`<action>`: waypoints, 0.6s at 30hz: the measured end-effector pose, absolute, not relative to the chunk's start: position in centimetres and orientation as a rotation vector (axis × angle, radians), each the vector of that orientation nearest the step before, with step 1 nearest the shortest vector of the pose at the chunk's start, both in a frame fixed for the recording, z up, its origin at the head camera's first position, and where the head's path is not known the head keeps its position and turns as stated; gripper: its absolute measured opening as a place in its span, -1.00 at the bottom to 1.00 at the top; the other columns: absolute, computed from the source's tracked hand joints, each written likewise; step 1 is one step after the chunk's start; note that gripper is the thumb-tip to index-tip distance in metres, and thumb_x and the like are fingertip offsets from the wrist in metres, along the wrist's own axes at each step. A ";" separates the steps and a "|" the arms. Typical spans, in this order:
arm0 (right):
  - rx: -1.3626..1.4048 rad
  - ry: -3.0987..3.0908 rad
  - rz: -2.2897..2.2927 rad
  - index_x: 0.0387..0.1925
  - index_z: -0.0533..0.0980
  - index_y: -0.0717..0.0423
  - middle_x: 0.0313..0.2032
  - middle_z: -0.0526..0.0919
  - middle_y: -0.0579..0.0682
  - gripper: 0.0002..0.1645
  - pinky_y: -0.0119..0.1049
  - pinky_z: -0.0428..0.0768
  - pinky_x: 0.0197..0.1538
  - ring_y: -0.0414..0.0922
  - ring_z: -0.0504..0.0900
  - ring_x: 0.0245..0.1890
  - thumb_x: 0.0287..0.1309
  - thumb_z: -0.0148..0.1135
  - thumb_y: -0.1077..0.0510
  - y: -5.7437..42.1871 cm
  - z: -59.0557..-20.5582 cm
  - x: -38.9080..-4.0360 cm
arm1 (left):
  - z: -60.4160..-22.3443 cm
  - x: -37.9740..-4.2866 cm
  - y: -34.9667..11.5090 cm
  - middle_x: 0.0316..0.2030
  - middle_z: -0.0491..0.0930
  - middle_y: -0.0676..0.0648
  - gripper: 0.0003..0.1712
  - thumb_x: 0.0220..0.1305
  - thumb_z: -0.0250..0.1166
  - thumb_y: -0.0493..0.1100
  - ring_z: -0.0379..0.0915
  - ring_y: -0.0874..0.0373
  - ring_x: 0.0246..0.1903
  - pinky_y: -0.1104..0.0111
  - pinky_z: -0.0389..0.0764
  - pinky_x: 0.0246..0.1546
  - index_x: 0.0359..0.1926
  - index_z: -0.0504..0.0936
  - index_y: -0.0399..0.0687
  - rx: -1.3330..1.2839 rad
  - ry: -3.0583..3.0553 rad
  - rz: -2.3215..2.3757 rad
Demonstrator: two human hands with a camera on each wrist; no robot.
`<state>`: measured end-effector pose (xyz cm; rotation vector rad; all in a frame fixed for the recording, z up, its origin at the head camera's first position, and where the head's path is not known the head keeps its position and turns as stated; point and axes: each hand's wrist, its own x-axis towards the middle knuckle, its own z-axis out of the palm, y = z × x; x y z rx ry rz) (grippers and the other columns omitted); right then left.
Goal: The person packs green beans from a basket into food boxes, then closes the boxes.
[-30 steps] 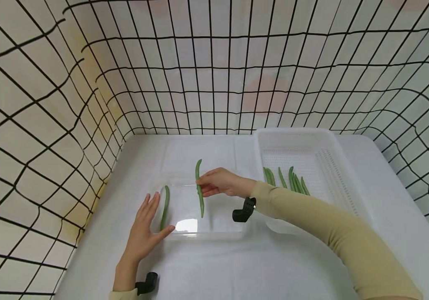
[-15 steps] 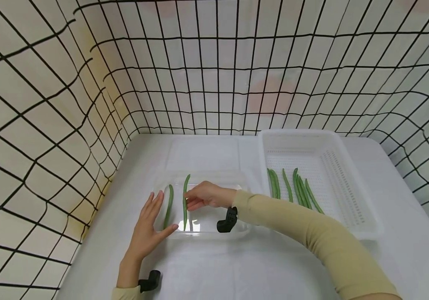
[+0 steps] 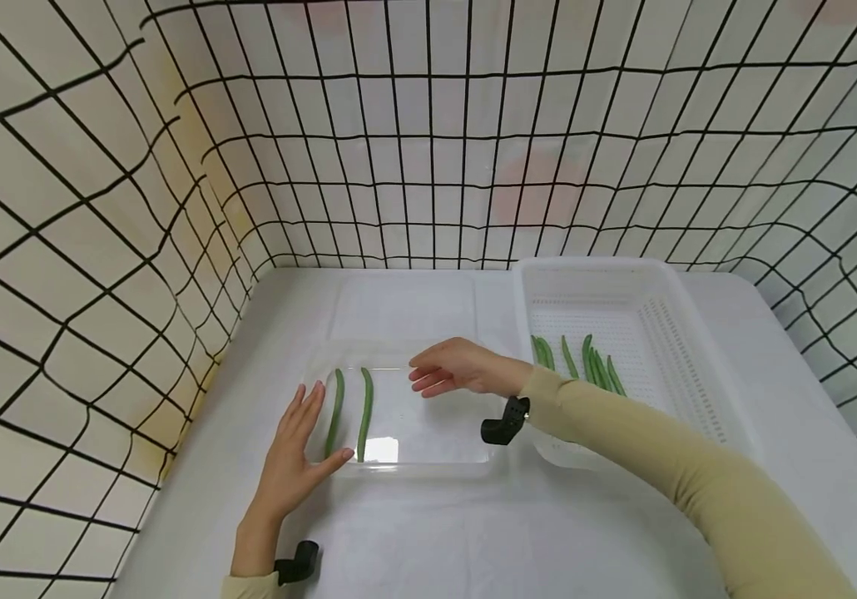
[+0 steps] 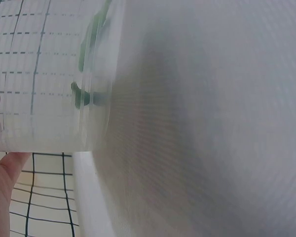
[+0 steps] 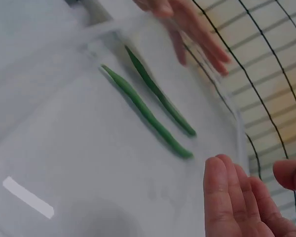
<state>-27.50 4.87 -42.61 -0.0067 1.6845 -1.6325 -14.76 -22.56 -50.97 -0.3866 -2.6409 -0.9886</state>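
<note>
Two green beans lie side by side at the left end of a clear plastic box (image 3: 428,467): one bean (image 3: 334,413) closest to its left wall, the other bean (image 3: 365,414) just to the right. My left hand (image 3: 289,462) rests at the box's left side with fingers straight and thumb spread along the near corner. Over the right half of the box hovers my right hand (image 3: 454,366), holding nothing. In the right wrist view its fingers (image 5: 219,192) are extended, with the thumb apart from them, and both beans show full length on the box floor.
A white perforated basket (image 3: 686,358) stands to the right, holding several more green beans (image 3: 596,366); my right forearm crosses over its near part. Black wire mesh (image 3: 428,158) walls in the white table (image 3: 428,532) at the back and sides.
My right hand carried a green bean leftward and down into the box, laid it beside the first one, let go and drew back to the right. The left hand stayed at the box.
</note>
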 end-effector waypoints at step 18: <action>0.135 1.818 -1.739 0.16 0.33 0.36 -0.10 0.59 0.15 -0.52 -0.19 0.53 0.02 -0.12 0.65 -0.22 0.34 0.10 0.13 24.2 -41.5 -29.1 | -51.0 -14.7 -22.5 0.41 0.11 -0.03 0.16 -0.13 0.54 0.04 -0.22 -0.01 0.42 -0.30 0.08 0.13 0.46 0.11 -0.03 -0.391 -2.641 -0.995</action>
